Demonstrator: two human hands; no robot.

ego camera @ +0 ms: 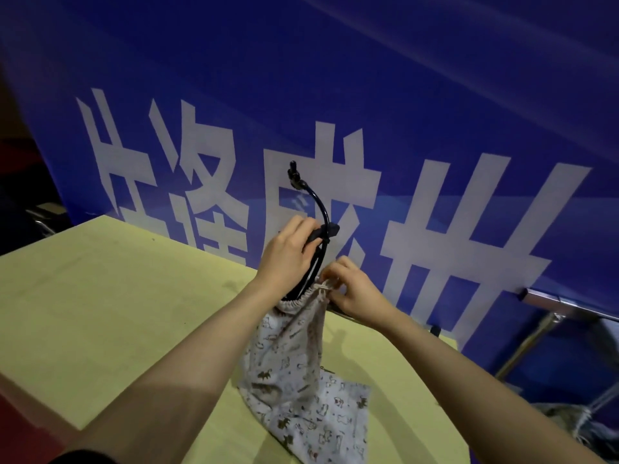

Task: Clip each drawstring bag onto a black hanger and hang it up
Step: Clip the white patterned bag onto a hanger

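Observation:
A pale drawstring bag (294,356) printed with small brown animals hangs from its gathered top, its lower part lying on the yellow table (117,296). A black hanger (321,209) stands above it, its curved bar rising to a clip at the top. My left hand (288,259) grips the hanger around a black clip near its middle. My right hand (351,286) pinches the bag's gathered top edge beside the hanger's lower end. The lower clip is hidden behind my hands.
A blue banner (402,95) with large white characters stands right behind the table. A metal rail and frame (552,303) run at the right, with a heap of fabric (576,420) below it.

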